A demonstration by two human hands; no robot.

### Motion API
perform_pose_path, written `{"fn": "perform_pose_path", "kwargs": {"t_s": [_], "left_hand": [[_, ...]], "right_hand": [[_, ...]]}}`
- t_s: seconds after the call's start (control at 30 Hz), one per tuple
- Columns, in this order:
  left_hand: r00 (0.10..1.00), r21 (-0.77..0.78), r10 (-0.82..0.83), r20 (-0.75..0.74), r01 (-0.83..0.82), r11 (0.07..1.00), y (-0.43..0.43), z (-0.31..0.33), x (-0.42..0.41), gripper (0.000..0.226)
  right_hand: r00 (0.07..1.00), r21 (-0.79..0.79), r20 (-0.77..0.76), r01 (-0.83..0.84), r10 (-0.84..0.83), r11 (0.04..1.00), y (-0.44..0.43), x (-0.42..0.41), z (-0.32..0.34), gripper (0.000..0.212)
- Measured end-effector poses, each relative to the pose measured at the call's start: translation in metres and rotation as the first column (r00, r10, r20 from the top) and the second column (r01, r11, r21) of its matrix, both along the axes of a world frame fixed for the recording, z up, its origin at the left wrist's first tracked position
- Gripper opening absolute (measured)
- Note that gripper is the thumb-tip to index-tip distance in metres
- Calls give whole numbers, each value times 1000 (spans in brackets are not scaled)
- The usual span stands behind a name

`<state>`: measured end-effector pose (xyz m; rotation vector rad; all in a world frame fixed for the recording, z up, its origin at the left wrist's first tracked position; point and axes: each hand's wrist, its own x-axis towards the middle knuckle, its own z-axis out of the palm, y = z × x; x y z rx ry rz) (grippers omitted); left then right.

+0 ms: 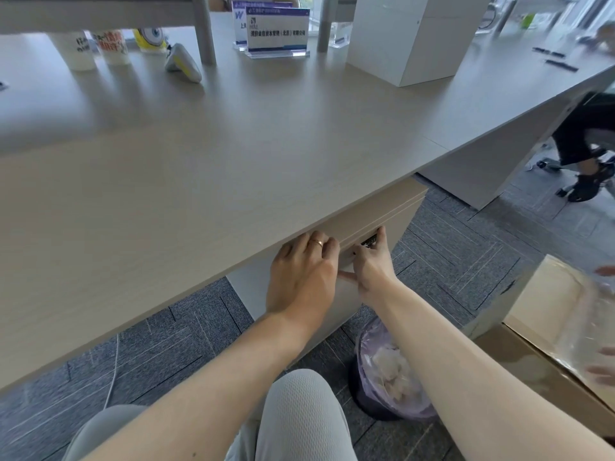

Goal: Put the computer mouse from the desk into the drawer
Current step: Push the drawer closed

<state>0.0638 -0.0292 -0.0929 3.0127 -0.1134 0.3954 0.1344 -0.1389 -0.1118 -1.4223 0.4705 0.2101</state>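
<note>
A grey and yellow computer mouse (183, 63) lies at the back left of the pale wooden desk (199, 154), far from both hands. The drawer (382, 212) sits under the desk's front edge and looks closed, or nearly so. My left hand (301, 277), with a ring on one finger, curls its fingers over the top of the drawer front. Just to its right, my right hand (372, 261) grips the same edge, its fingertips beside a small dark fitting (369, 242). Neither hand holds the mouse.
Paper cups (78, 49), a yellow figure (150, 39), acrylic sign stands (278, 33) and a white box (409, 34) line the back of the desk. A purple-lined waste bin (389, 371) stands by my knees. At right are a cardboard box (549, 314) and another person's legs (585, 144).
</note>
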Motion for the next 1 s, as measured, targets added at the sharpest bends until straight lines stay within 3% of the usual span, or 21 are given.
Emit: {"fn": "perform_pose_path", "kwargs": {"t_s": [0.2, 0.57, 0.67, 0.8, 0.93, 1.0], "left_hand": [[1000, 17, 4, 11, -4, 1000, -1, -2, 0, 36], [1000, 25, -5, 14, 4, 1000, -3, -2, -1, 45], [999, 26, -9, 37, 8, 1000, -2, -2, 0, 46], [998, 50, -34, 45, 31, 998, 0, 0, -2, 51], [997, 60, -67, 23, 65, 996, 3, 2, -3, 58], [997, 52, -71, -1, 71, 996, 4, 5, -6, 56]], "right_hand": [[1000, -41, 10, 12, -12, 999, 2, 8, -6, 78], [1000, -25, 26, -12, 12, 1000, -7, 20, -21, 77], [993, -105, -47, -116, 112, 988, -22, 20, -11, 84], [962, -331, -101, -273, 254, 903, -61, 12, 21, 72], [936, -596, 100, -215, 337, 774, -98, -11, 81, 62], [904, -579, 271, -121, 330, 807, -111, -33, 118, 52]]}}
